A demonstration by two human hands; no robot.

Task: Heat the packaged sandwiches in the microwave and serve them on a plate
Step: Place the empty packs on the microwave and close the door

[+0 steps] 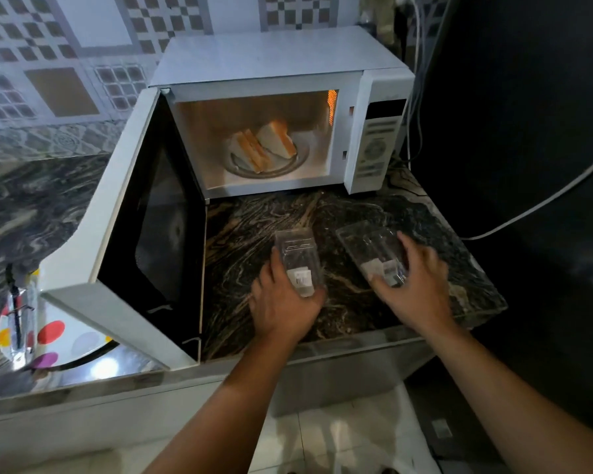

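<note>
While both hands work low over the dark marbled counter (339,217), the left hand (283,301) is curled around a clear, empty plastic sandwich pack (298,260), thumb on one side and fingers wrapped under its near end, and the right hand (415,282) lies with spread fingers on top of a second clear pack (370,249), pressing or gathering it; whether it has truly closed on that pack cannot be told. Both packs look flimsy and slick, so a loose hold could let one slide off the counter's near edge to the floor, and the right one sits fairly close to the corner. Beyond the hands, the two unwrapped sandwiches (262,147) rest side by side on the glass turntable (298,162) inside the microwave (278,107), whose door (144,217) hangs wide open to the left with the cavity lamp lit. That open door is the main hazard: it juts over the counter, and an elbow or forearm swinging left with the packs could knock it. It also stands just above the spotted plate (55,336) at far left, which carries a shiny utensil (18,316), so closing or bumping the door carelessly might catch them. Bare bread on the turntable may dry or toughen if heated too long, and lifting it out hot onto the plate risks it falling apart.
</note>
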